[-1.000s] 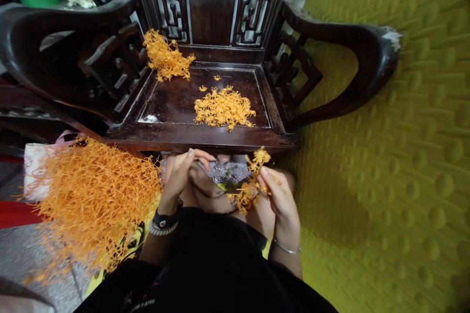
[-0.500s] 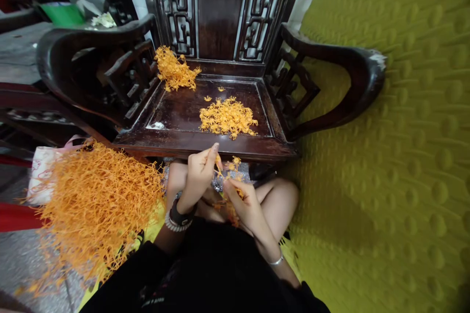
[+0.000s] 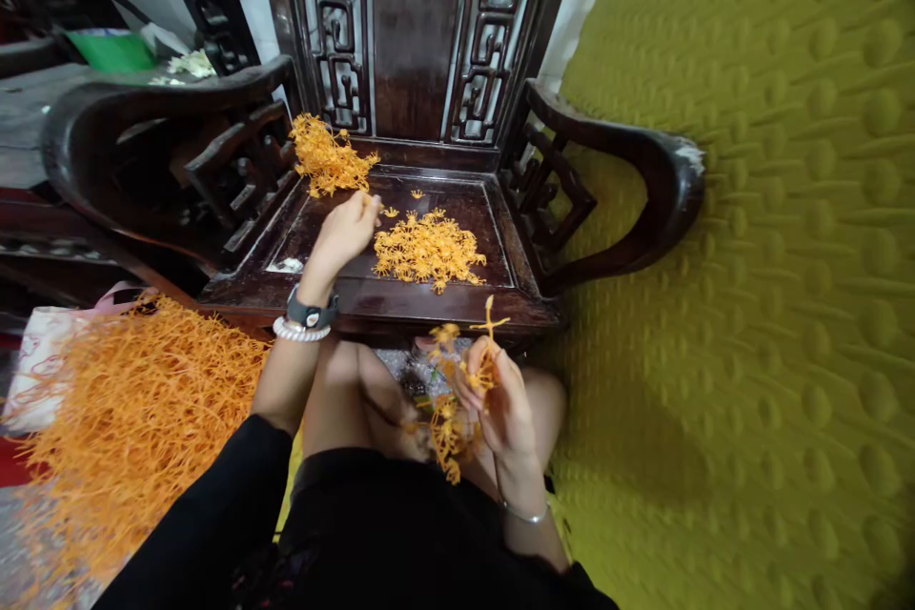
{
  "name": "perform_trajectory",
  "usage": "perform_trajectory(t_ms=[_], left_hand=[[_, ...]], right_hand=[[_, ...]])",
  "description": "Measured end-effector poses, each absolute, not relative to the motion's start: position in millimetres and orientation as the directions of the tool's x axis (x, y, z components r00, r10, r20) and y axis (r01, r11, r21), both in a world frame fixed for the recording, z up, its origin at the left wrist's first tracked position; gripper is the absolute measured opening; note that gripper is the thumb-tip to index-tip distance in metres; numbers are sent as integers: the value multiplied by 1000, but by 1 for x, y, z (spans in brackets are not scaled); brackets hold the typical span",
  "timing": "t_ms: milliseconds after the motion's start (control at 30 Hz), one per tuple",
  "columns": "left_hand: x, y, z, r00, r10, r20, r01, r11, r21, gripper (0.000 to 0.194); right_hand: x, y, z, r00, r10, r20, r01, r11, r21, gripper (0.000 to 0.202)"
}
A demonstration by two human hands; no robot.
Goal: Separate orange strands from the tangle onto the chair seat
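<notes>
Setting: one dark carved wooden chair (image 3: 400, 300) before me, a yellow-green bumpy mat (image 3: 750, 257) to its right.

On the seat, two heaps of orange plastic pieces: a flat pile (image 3: 427, 250) near the middle, and a taller tangle (image 3: 325, 155) in the back left corner. A few loose bits lie between them.

My left hand (image 3: 344, 233) is out over the seat, just beside the flat pile, fingers curled loosely; I cannot tell whether they pinch anything.

My right hand (image 3: 500, 400) is above my knee, below the seat's front edge, fingers closed around one orange sprig (image 3: 457, 381) that hangs down from my grip.

Left of me: one large orange heap (image 3: 135, 410), partly covering a white bag (image 3: 39, 357).

Wrists: one watch and one bead bracelet on the left, one thin bangle on the right.
</notes>
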State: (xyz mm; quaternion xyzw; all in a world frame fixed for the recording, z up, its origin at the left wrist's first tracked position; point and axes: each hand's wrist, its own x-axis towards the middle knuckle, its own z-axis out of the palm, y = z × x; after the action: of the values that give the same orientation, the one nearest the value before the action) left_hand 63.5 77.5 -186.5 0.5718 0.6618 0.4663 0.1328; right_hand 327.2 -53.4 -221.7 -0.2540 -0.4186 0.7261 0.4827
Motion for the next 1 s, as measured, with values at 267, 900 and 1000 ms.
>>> perform_trajectory(t_ms=[267,900,1000], left_hand=[[108,83,-186,-204,842,499,677,-247,693,41],[212,-35,-209,-168,512,842,523,-678,517,39],[211,-32,-209,-253,479,840,524,-663,536,22]], right_hand=[[342,-30,-188,-465,877,121,-648,-244,-721,36],[309,-63,-189,-237,927,292,-576,108,-811,64],[310,-62,-198,-185,925,333,-499,203,-842,54]])
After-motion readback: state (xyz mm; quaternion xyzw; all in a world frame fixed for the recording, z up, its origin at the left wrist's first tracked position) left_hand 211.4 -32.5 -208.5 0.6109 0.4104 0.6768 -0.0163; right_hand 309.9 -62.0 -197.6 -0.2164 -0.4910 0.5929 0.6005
